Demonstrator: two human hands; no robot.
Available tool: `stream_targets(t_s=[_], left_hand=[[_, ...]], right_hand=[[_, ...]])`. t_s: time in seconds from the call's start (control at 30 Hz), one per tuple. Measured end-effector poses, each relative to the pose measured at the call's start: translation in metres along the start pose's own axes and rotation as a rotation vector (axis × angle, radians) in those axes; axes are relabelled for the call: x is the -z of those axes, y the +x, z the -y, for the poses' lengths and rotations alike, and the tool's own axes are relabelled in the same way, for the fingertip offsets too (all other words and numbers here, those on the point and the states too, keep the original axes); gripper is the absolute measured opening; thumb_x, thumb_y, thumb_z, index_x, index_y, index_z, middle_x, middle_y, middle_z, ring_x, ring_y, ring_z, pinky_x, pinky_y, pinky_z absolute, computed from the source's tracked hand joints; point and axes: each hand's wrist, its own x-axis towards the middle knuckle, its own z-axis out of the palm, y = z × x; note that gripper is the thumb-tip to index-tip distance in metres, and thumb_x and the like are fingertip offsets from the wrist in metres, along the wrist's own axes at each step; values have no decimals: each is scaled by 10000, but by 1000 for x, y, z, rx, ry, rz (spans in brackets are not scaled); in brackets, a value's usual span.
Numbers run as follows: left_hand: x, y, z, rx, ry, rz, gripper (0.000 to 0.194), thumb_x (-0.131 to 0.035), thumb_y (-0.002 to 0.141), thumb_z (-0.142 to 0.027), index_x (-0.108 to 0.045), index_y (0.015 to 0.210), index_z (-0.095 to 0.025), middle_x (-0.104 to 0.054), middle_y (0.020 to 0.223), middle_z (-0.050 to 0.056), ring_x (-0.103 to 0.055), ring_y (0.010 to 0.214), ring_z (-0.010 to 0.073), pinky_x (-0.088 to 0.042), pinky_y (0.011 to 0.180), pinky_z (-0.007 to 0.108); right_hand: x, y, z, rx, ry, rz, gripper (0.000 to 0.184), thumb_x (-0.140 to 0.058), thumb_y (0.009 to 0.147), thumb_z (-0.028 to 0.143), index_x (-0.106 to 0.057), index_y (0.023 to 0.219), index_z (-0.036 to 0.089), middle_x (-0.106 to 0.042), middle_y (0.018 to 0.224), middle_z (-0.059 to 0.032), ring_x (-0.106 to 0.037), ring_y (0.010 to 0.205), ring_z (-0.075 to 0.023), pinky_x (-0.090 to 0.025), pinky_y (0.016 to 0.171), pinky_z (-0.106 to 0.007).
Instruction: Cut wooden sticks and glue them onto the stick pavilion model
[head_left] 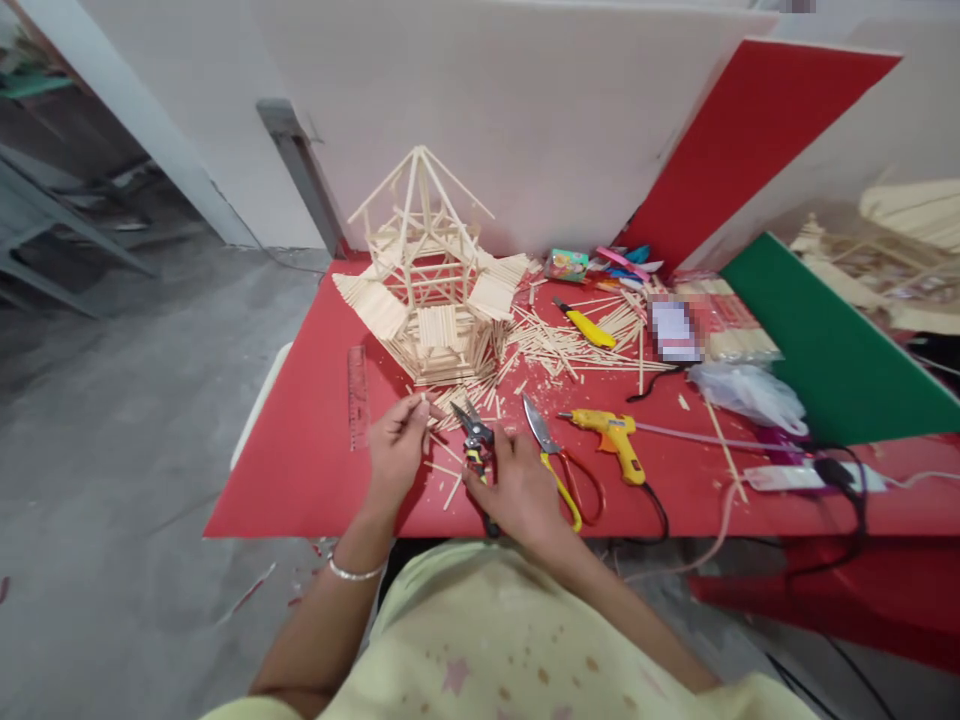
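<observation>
My left hand [401,440] is closed in a pinch, with what looks like the end of a thin wooden stick between thumb and fingertips. Just right of it, my right hand [521,490] is wrapped round the handles of black and yellow cutters [477,438], whose blades point away from me and stand apart. Behind both hands stands a model building [437,330] of pale sticks, with a pointed open roof frame and slatted panels. Scissors [551,455] with a yellow and red handle lie beside my right hand.
On the red tabletop [285,490] lie a clear ruler [358,398], loose sticks [562,345], a yellow utility knife [589,327] and a yellow glue gun [611,435] with its cord. Farther right are a plastic bag [750,395], bundled sticks [739,320], a power strip [802,477] and a green board [840,350].
</observation>
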Motion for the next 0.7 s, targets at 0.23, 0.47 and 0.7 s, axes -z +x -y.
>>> stream_targets(t_s=[0.23, 0.47, 0.7], left_hand=[[-3, -1, 11, -5, 23, 194, 222, -630, 922, -347, -715, 1001, -158, -727, 827, 59, -672, 798, 168, -542, 812, 307], [-26, 0, 7, 165, -61, 234, 208, -726, 830, -358, -714, 865, -153, -649, 695, 17, -602, 606, 120, -516, 589, 240], [-36, 0, 2, 231, -100, 229, 220, -741, 805, -361, -723, 883, -156, -660, 691, 16, -602, 567, 112, -520, 560, 235]], right_hand=[[2, -13, -48, 62, -173, -151, 442, -480, 957, 366, -525, 1379, 244, -617, 1146, -135, -571, 1078, -274, -456, 888, -373], [17, -35, -94, -97, -337, 73, 556, -550, 870, 237, -479, 1413, 138, -632, 1003, -127, -643, 836, -233, -448, 689, -293], [23, -35, -119, -66, -6, 29, 625, -511, 883, 276, -415, 1485, 139, -709, 1028, -123, -677, 922, -240, -500, 789, -324]])
